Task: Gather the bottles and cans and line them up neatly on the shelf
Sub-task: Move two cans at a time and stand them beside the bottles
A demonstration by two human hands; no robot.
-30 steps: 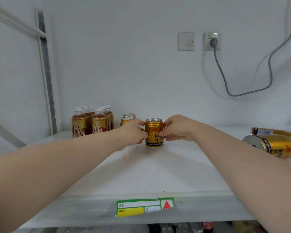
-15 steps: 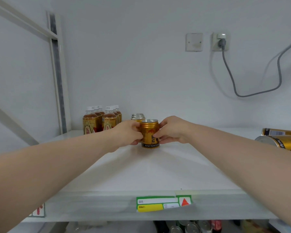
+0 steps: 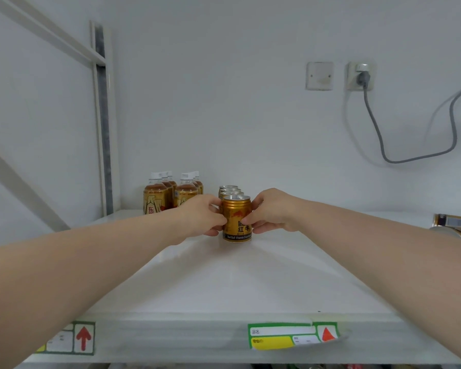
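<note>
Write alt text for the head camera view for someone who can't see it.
Both hands, left hand and right hand, grip an upright gold can on a white shelf, at the front of a row of cans. Brown bottles stand left; two more cans lie at the right edge.

Spanning the view as a white shelf (image 3: 224, 283), bearing green-edged price labels (image 3: 293, 336) on its front lip. Carrying two short rows of brown bottles (image 3: 171, 194) with white caps at the back left, standing upright and packed close. Holding, just right of those, a single file of gold cans (image 3: 229, 191) running front to back, with the front gold can (image 3: 237, 222) standing upright at its head. Supporting two more gold cans (image 3: 455, 227) lying on their sides at the far right edge, well apart from the file.
</note>
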